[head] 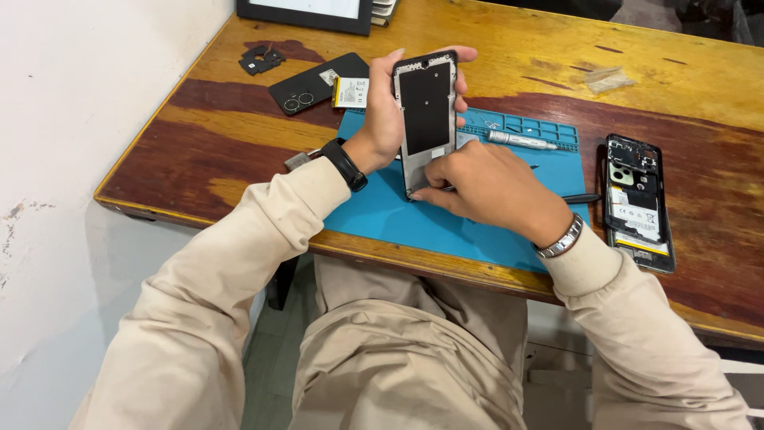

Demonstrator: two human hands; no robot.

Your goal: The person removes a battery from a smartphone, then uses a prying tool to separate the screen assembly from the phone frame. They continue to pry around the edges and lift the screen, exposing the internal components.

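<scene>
Head view: left hand grips the black, stripped phone frame upright — right hand pinches its lower edge, closer to me.

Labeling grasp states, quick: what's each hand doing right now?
Left hand: closed around the phone frame, holding it upright.
Right hand: fingers curled at the frame's lower edge; any held tool is hidden.
</scene>
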